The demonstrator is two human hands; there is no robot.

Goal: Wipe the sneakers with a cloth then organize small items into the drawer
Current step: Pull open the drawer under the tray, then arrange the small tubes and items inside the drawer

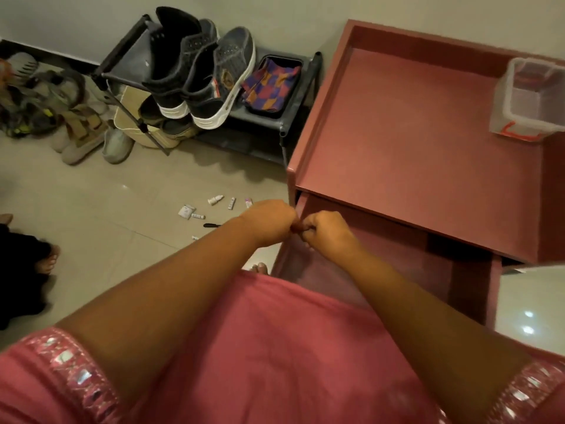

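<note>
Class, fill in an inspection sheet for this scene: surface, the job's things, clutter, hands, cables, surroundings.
Surface: beige tiled floor; red cabinet top.
Job's things: drawer pulled open; dark sneakers on shoe rack; checked cloth in a black tray beside them; small items scattered on the floor.
Clutter: clear plastic box on cabinet; shoes heaped at left.
Hands: left hand and right hand meet, fingers curled round something small and unclear.
Cables: nothing seen.
Surroundings: pale wall.
</note>
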